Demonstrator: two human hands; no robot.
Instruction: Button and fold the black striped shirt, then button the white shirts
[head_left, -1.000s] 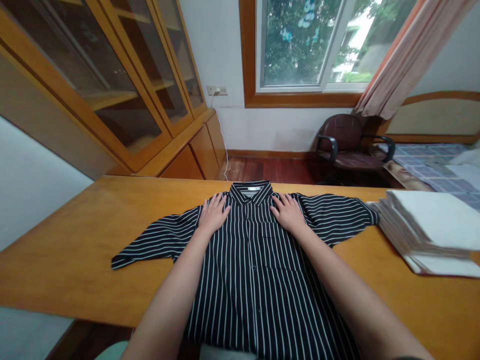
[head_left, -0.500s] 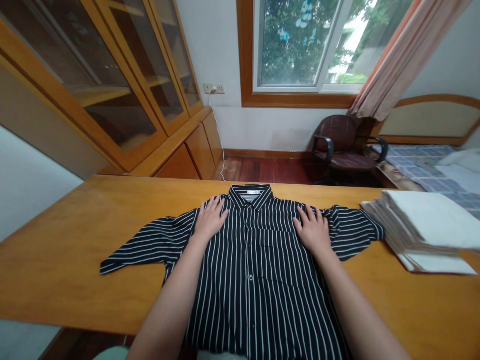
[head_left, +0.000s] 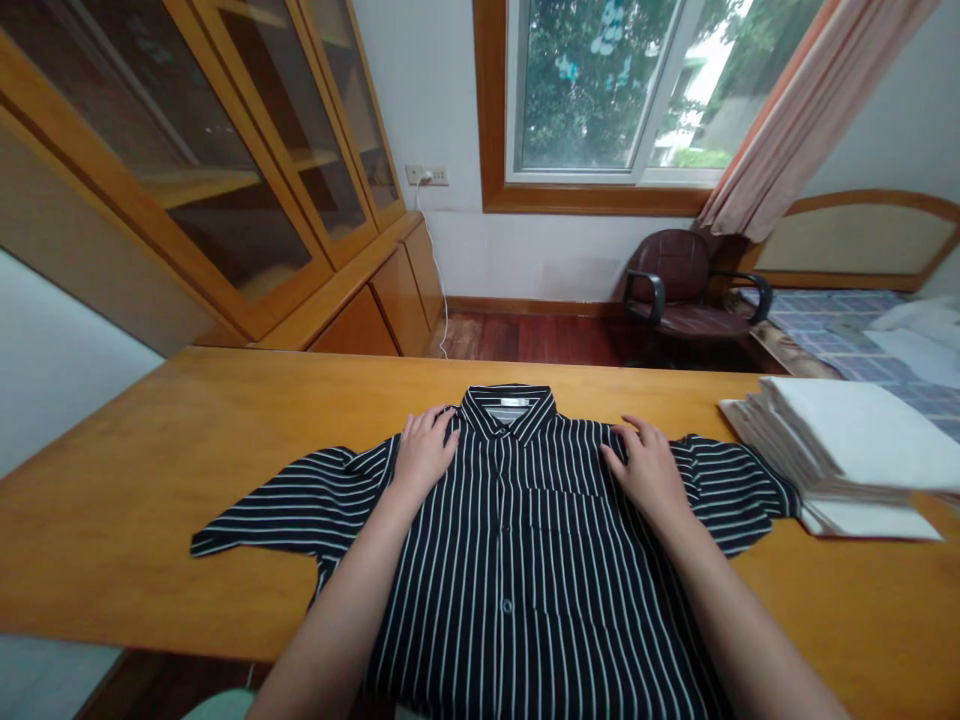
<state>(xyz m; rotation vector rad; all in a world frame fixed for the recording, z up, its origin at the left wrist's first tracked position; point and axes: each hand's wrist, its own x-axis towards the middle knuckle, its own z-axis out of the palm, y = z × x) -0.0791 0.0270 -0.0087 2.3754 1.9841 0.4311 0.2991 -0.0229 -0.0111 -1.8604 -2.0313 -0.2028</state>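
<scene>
A black shirt with white stripes [head_left: 517,560] lies face up on the wooden table [head_left: 150,480], collar away from me and both short sleeves spread out. My left hand [head_left: 422,450] rests on the shirt's left shoulder beside the collar, its fingers curled down onto the cloth. On the right shoulder my right hand [head_left: 646,465] presses with fingers bent at the shoulder seam. Whether either hand pinches the cloth is not visible. The shirt's hem hangs over the table's near edge.
A stack of folded white cloths [head_left: 840,445] sits on the table at the right, close to the shirt's right sleeve. Beyond the table are a wooden glass-door cabinet [head_left: 247,170], a dark armchair [head_left: 694,290], a window and a bed.
My right hand slid outward from beside the collar to the right shoulder. Both hands' fingers went from flat to curled. The shirt sits a little nearer to me.
</scene>
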